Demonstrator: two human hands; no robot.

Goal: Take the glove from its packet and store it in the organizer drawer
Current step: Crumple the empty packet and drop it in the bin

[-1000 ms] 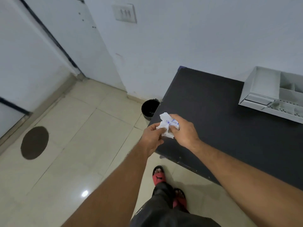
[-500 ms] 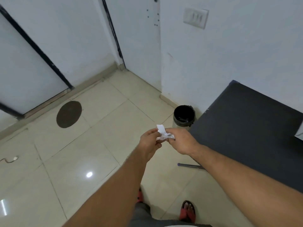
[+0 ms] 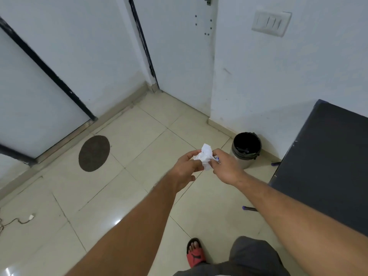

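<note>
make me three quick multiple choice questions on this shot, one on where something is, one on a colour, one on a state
1. Where is the bin?
A. on the table
B. on the floor by the wall, left of the table
C. on the round mat

2. What colour is the sandal?
A. red
B. green
C. white

3. How is the crumpled white paper held?
A. lying on the floor
B. resting on the table
C. pinched between both hands in the air

Answers:
1. B, it stands on the tiles between the wall and the dark table.
2. A, the strap over the toes is red.
3. C, the left hand and the right hand both grip it above the floor.
</note>
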